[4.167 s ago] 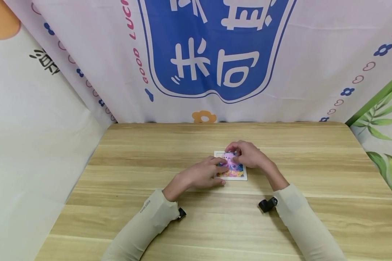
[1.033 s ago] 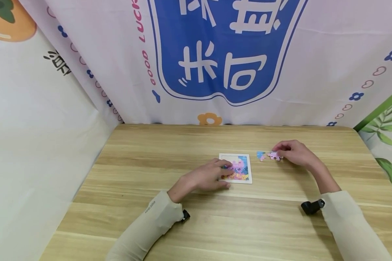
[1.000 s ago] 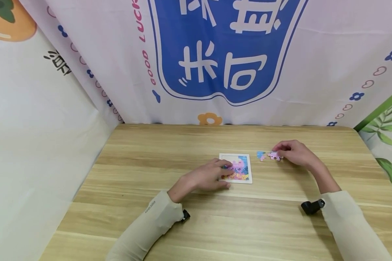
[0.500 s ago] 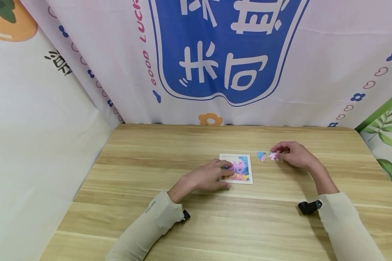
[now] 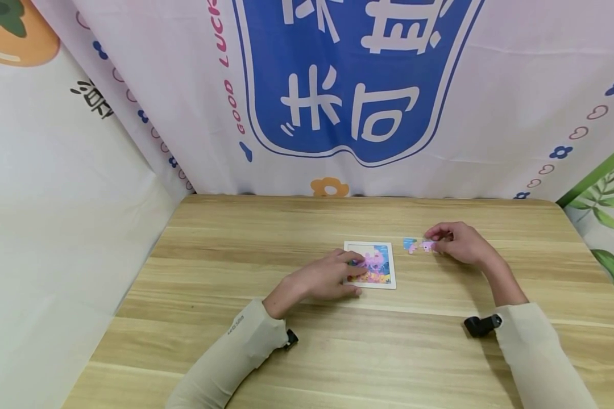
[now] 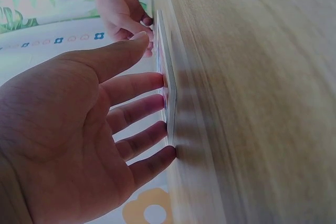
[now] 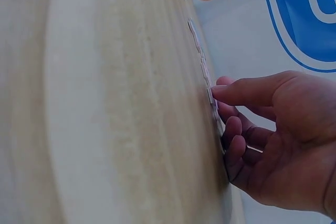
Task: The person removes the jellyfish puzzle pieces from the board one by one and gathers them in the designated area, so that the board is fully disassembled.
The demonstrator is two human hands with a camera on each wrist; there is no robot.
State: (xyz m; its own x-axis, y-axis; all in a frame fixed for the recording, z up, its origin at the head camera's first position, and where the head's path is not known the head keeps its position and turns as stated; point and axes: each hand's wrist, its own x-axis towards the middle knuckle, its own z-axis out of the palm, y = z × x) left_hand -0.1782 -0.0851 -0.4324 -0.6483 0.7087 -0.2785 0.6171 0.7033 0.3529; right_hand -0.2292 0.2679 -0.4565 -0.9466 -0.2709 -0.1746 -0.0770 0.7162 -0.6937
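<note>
A small square jigsaw puzzle in a white frame shows a pink sea creature; its upper left is a pale bare patch. My left hand rests on its left side, fingers spread, the thumb on the table by the front edge. In the left wrist view the fingertips touch the frame's face and edge. To the right lies a blue and pink puzzle piece. Beside it my right hand pinches a pink puzzle piece low at the table, partly covered by the thumb and fingers.
The wooden table meets a hanging printed cloth at its back edge. A black wrist camera sits at the right sleeve, and another camera at the left sleeve.
My right hand has gone from the puzzle to the two pieces on the right. Over the last second the pinched piece has turned and shifted slightly left. My left hand stays on the frame.
</note>
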